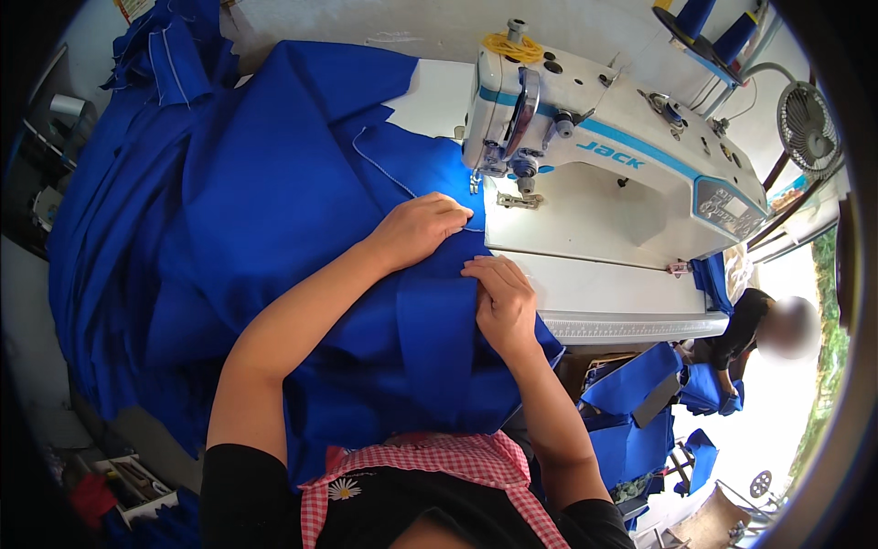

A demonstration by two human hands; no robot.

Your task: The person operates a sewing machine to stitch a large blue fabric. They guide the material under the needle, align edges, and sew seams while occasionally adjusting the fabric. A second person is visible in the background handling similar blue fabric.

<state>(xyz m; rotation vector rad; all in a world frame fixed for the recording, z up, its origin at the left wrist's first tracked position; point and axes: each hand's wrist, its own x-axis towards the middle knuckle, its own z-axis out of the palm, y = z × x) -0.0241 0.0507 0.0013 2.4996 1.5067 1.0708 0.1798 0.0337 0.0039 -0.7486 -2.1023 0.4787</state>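
Blue fabric (256, 174) spreads over the sewing table and hangs down toward my lap. My left hand (425, 229) pinches the fabric beside a pale stitched line, just below and left of the presser foot (474, 183) of a white sewing machine (613, 101). Lower and to the right, my right hand (501, 302) has its fingers curled on a folded edge of the same fabric at the front of the machine bed (594, 247).
Thread cones (732, 41) and a small fan (808, 123) are at the upper right. At right, a person (732, 339) bends near more blue pieces (631, 393). A tray of tools (137, 485) sits at lower left, and a fabric heap (165, 55) at upper left.
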